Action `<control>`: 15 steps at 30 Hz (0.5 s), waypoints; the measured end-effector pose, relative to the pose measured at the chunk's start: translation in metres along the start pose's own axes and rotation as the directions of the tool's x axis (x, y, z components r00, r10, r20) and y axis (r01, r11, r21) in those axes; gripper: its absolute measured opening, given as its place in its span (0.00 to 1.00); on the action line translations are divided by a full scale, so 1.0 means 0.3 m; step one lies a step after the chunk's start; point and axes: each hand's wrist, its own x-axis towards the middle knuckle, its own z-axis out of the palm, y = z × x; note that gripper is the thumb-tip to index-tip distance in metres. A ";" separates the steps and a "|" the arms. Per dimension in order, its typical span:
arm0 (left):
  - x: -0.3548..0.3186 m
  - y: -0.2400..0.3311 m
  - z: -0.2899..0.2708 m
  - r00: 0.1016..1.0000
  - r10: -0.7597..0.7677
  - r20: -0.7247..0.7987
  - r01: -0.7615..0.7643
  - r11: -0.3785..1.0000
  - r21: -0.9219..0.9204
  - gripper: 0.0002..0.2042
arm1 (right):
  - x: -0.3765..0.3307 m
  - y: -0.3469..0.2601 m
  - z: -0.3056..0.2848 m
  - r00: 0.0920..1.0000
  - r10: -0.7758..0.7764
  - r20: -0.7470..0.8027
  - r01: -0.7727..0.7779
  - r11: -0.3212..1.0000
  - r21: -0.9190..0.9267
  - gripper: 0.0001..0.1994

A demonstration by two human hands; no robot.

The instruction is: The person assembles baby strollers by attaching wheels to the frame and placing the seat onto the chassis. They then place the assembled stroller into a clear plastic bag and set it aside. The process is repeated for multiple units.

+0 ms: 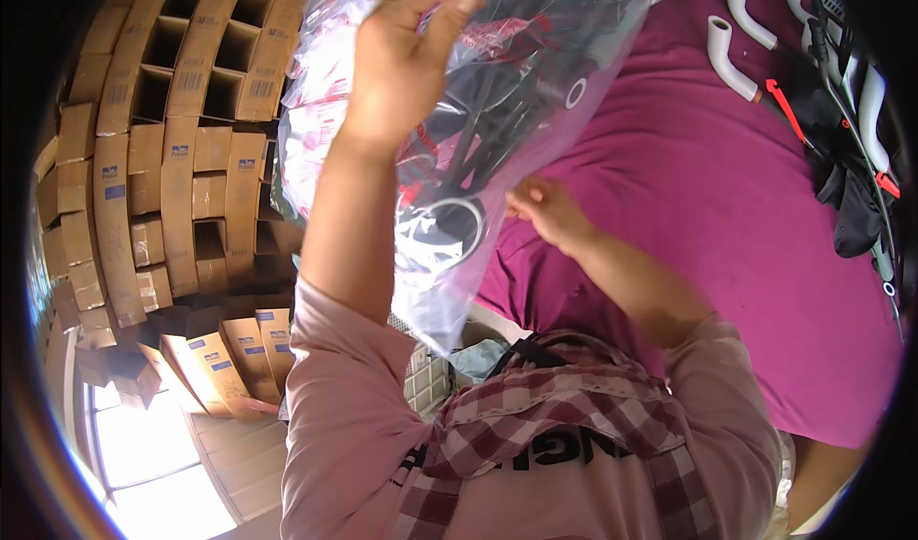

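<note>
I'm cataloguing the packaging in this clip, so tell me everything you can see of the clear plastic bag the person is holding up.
The clear plastic bag is thin, glossy, crinkled film, see-through, held up over the magenta cloth. Inside show dark rods, red bits and a white ring; the exact items are hard to tell. The left hand holds its upper part, fingers curled on the film. The right hand touches its lower right edge. Its bottom corner hangs down towards the person's chest.

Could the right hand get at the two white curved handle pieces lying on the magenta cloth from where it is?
Probably yes. The right hand is at the clear plastic bag, and bare magenta cloth lies between it and the white curved pieces. Nothing blocks that stretch, though it would have to let go of the bag first.
</note>
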 end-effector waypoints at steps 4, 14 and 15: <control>-0.180 -0.046 -0.318 0.994 0.070 -0.080 -0.049 0.970 0.240 0.09 | 0.117 -0.038 -0.127 0.958 -0.027 -0.285 0.063 0.991 0.118 0.11; -0.809 -0.362 -0.309 0.948 -0.299 -0.113 0.318 0.918 0.238 0.24 | -0.467 0.248 -0.260 0.528 0.074 -0.846 -0.286 0.954 -0.095 0.10; -0.804 -0.333 -0.308 0.944 -0.326 -0.043 0.329 0.934 0.140 0.24 | -0.562 0.262 -0.196 0.507 0.095 -0.857 -0.289 0.955 -0.065 0.10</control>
